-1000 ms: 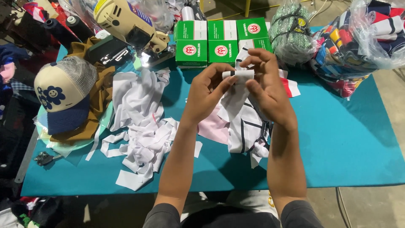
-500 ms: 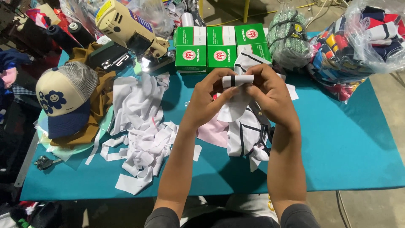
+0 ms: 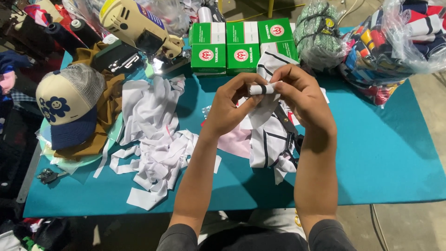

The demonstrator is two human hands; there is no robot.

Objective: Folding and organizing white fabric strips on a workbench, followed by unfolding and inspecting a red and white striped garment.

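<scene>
Head view shows my left hand [image 3: 227, 104] and right hand [image 3: 302, 95] now higher than a second ago, fingertips pinched shut on the small white fabric roll with a black stripe [image 3: 261, 89]. It hangs above the teal table mat [image 3: 385, 153], so I judge rolling continues. Green boxes [image 3: 241, 45] sit behind; white scraps [image 3: 153, 139] lie left.

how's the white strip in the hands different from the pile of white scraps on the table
The strip is rolled into a small tight tube with a dark band across it; the scraps are plain white and lie loose and flat. The strip is held above the table between the left hand and right hand; the scraps rest untouched, beside the left forearm. Both look like white cloth.
</scene>
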